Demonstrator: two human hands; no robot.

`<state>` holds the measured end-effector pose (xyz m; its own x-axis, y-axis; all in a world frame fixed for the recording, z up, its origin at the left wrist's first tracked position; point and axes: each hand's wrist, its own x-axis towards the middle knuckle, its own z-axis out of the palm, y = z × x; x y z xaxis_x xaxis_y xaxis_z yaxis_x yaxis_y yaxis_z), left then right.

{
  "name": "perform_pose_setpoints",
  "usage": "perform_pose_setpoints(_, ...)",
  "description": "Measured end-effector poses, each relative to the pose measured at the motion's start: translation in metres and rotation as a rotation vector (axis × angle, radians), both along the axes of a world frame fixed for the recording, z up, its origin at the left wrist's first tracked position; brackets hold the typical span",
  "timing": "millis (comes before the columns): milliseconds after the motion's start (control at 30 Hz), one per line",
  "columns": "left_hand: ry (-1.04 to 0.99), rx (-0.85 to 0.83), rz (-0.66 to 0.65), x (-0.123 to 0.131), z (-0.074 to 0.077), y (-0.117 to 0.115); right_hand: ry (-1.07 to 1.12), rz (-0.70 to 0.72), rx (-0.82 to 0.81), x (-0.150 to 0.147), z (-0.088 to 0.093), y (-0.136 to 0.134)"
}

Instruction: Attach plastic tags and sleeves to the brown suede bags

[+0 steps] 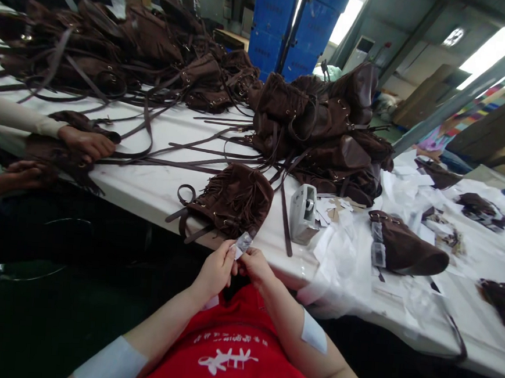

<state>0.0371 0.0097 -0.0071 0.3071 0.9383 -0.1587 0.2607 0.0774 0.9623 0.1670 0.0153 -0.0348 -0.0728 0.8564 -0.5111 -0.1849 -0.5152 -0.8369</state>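
Note:
My left hand (219,266) pinches a small clear plastic packet (243,243) with something pale in it, just over the table's front edge. Close beside it, my right hand (256,265) has its fingers closed at the packet's lower corner; what exactly those fingertips grip is hidden. Right behind both hands lies a dark brown fringed bag (238,199), its straps and a ring-shaped loop pointing left. A grey-white tape-dispenser-like device (305,213) stands to the right of that bag.
Brown bags are heaped at the back left (146,35) and back centre (322,130), straps trailing across the white table (174,188). A co-worker's hands (87,143) handle a bag at left. White wrapping (346,266) and another bag (405,245) lie at right.

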Motion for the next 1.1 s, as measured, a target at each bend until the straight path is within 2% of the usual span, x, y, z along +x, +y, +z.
perform_pose_setpoints(167, -0.077, -0.148, -0.052, -0.007, -0.011, 0.006, 0.037, -0.010, -0.020, 0.013, 0.008, -0.012)
perform_pose_setpoints(367, 0.003, 0.020, -0.070, -0.006, -0.007, -0.005, 0.246, -0.072, 0.004, 0.029, 0.019, -0.036)
perform_pose_setpoints(500, 0.013, 0.047, -0.087, -0.007, -0.005, -0.009, 0.086, -0.065, 0.037, 0.035, 0.012, -0.038)
perform_pose_setpoints(633, -0.005, 0.027, -0.048, -0.018, -0.006, -0.003, 0.061, -0.074, 0.017, 0.043, 0.012, -0.033)
perform_pose_setpoints(733, -0.040, -0.003, -0.129, -0.021, -0.005, -0.003, 0.015, -0.091, 0.017, 0.044, 0.012, -0.029)
perform_pose_setpoints(867, -0.074, 0.027, -0.252, -0.012, -0.001, -0.010, -0.098, -0.142, 0.144, 0.037, 0.005, -0.024)
perform_pose_setpoints(967, -0.079, 0.035, -0.192, -0.009, 0.001, -0.010, -0.119, -0.204, 0.233, 0.044, 0.004, -0.012)
perform_pose_setpoints(1100, 0.021, 0.107, 0.014, -0.020, 0.003, 0.003, -0.221, -0.309, 0.297, 0.078, 0.014, 0.017)
